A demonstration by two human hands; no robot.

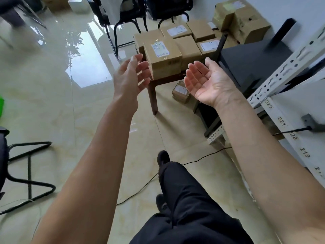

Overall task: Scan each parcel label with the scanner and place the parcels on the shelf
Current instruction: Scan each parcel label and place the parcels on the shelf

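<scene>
Two bare hands reach forward with nothing in them: the left hand has its fingers straight and spread, its fingertips just beside the left face of the nearest parcel; the right hand is palm up, fingers relaxed and slightly cupped, apart from the boxes. That parcel, a brown carton with a white label on top, sits at the front left corner of a small wooden desk. About six more cartons crowd the desk top behind it, three of them showing white labels. One small carton lies on the floor under the desk's front edge. Larger, battered cartons are stacked against the wall at the far right. A white slotted shelf upright with numbered marks runs along the right side, and a dark scanner with a black cable lies on the shelf. A black stand sits between desk and shelf. Black chairs stand behind the desk on the glossy tiled floor.
</scene>
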